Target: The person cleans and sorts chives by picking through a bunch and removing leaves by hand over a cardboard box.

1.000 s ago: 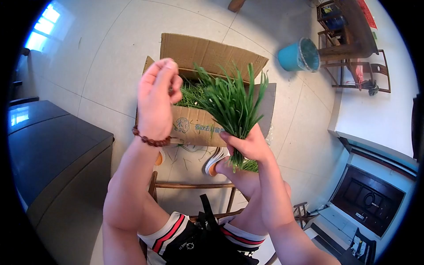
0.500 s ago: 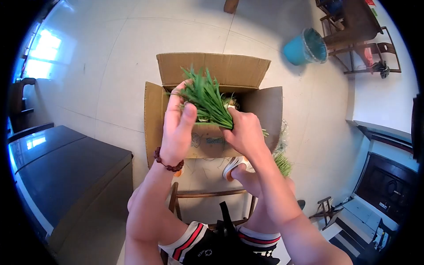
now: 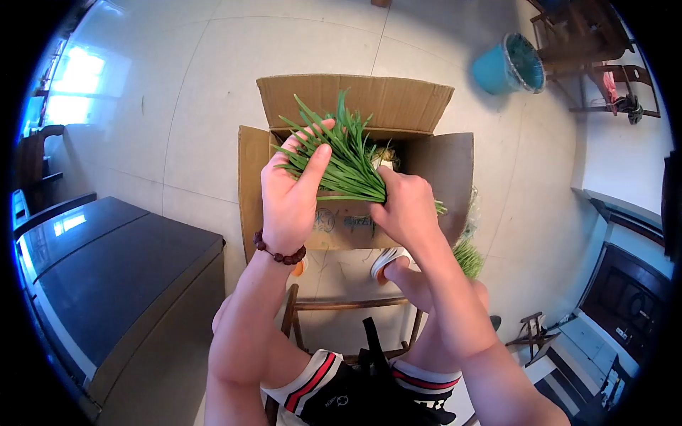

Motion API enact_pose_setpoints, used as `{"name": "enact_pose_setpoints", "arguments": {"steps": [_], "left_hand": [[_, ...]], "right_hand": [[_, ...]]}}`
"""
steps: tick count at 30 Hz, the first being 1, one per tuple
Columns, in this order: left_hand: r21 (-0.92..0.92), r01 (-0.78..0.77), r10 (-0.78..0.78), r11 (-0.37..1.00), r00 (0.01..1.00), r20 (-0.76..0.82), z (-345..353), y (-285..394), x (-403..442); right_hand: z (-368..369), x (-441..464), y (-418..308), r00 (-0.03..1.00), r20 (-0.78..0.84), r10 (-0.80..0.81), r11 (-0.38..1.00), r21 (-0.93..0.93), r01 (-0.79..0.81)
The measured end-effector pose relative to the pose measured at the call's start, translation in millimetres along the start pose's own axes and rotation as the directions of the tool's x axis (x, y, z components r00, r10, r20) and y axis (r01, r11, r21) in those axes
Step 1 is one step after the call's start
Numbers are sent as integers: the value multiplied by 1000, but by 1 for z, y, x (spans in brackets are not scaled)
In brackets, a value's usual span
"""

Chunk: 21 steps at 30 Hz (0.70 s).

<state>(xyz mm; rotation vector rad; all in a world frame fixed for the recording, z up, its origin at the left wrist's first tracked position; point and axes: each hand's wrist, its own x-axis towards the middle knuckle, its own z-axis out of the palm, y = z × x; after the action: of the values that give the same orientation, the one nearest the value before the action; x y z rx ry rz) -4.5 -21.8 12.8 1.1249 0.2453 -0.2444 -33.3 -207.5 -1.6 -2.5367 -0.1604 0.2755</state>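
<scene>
A bunch of green garlic chives (image 3: 341, 160) is spread over the open cardboard box (image 3: 355, 103). My right hand (image 3: 408, 206) is closed round the bundled stem end, and short stem ends stick out past its far side. Among the loose leaf tips on the left is my left hand (image 3: 295, 184), its thumb lying over the blades and its fingers partly hidden behind them. A bracelet of dark beads (image 3: 280, 254) circles the left wrist. Inside the box some pale, yellowish contents (image 3: 386, 156) show, mostly covered by the chives and hands.
More green stalks (image 3: 469, 259) lie on the floor right of the box, beside clear plastic (image 3: 471, 213). A blue lined bin (image 3: 497, 69) stands at the upper right near wooden furniture. A dark-topped cabinet (image 3: 121, 263) is at left. A wooden stool bar (image 3: 352, 305) crosses below the box.
The chives have fanned out more to the left, and the left thumb has come in over the leaves. The right hand keeps its grip on the stems. The view has shifted slightly.
</scene>
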Motion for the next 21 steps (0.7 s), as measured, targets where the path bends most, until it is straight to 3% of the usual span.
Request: {"name": "enact_pose_setpoints", "arguments": {"steps": [5, 7, 10, 16, 21], "left_hand": [[-47, -35, 31, 998, 997, -73, 6, 1, 0], [155, -104, 109, 982, 994, -20, 0, 2, 0], [193, -155, 176, 969, 979, -101, -3, -1, 0], [270, -140, 174, 953, 979, -107, -8, 6, 1], [216, -180, 207, 960, 972, -108, -8, 7, 0]], "right_hand": [[1, 1, 5, 1000, 8, 6, 1000, -5, -6], [-1, 2, 5, 1000, -16, 19, 1000, -13, -19], [-3, 1, 7, 998, -65, 16, 1000, -7, -17], [0, 3, 12, 996, -82, 32, 999, 6, -31], [2, 3, 14, 994, -107, 26, 998, 60, -20]]}}
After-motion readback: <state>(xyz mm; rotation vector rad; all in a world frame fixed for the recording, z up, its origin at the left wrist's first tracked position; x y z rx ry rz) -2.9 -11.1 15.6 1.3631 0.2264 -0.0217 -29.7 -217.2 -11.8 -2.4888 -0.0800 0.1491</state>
